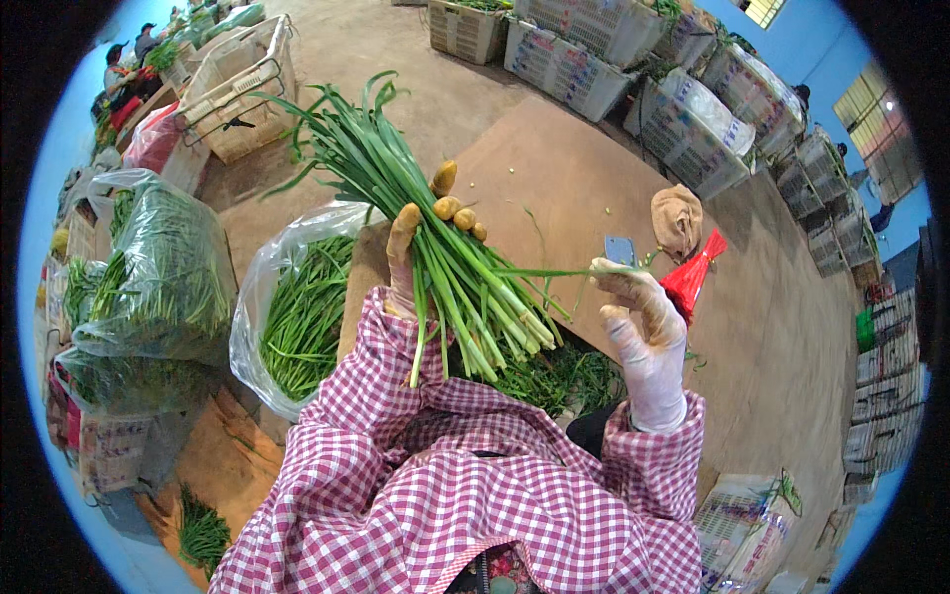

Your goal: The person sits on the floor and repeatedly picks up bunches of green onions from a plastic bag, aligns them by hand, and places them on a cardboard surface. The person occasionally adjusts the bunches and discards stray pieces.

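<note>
My left hand point(404, 260), in a stained glove, grips a bunch of long green leafy stalks point(453, 260), likely scallions or garlic greens. Their leafy tops point up and left, and the pale root ends point down and right. To the right, my right hand point(649, 334), in a whitish glove, has its thumb apart from the bent fingers. A single thin green leaf point(553, 272) stretches straight from the bunch to these fingertips and appears caught between them. Below the bunch, loose green trimmings point(557, 379) lie in front of my lap.
A brown board point(549, 178) carries a cloth point(677, 219), a red bundle of ties point(696, 275) and a small blue-grey flat object point(620, 250). Left are an open plastic bag of greens point(308, 319), a fuller bag point(163, 260) and a crate point(237, 96). Stacked crates point(568, 70) line the back; people point(119, 78) sit far left.
</note>
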`<state>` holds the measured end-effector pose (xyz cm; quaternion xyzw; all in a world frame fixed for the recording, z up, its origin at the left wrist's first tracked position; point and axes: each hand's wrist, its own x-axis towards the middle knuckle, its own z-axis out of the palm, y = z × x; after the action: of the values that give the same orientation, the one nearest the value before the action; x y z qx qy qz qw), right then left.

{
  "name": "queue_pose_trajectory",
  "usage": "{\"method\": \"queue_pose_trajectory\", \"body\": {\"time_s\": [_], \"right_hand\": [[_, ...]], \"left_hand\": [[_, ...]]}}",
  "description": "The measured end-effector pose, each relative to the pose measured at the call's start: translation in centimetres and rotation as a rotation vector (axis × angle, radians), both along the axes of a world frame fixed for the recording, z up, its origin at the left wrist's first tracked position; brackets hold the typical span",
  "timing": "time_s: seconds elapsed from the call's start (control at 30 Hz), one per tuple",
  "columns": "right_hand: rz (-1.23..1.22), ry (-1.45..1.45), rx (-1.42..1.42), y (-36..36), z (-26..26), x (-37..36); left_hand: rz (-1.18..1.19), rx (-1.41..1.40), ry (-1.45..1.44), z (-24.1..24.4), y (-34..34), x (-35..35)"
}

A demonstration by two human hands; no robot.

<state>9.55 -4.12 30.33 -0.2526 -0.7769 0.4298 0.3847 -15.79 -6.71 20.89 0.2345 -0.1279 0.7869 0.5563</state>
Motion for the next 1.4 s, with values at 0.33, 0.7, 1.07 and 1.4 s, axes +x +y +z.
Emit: {"method": "queue_pose_trajectory", "body": {"time_s": [0.33,0.7,1.07,1.4], "right_hand": [[0.065,0.072,-0.258,1.0,-2.6,-5.1],[-0.118,0.349,-0.206,-0.6,-3.7,-2.1],[-0.135,-0.280,0.414,-1.2,-7.0,-2.9],[-0.355,-0.228,0.285,-4.3,-10.5,2.2]], "left_hand": [[0.034,-0.193,0.066,0.0,-0.2,0.9],[0.125,-0.462,0.134,-0.3,-0.6,1.0],[0.017,-0.647,0.376,-0.8,-1.5,0.9],[-0.290,-0.438,0.466,-2.8,-0.7,9.2]]}}
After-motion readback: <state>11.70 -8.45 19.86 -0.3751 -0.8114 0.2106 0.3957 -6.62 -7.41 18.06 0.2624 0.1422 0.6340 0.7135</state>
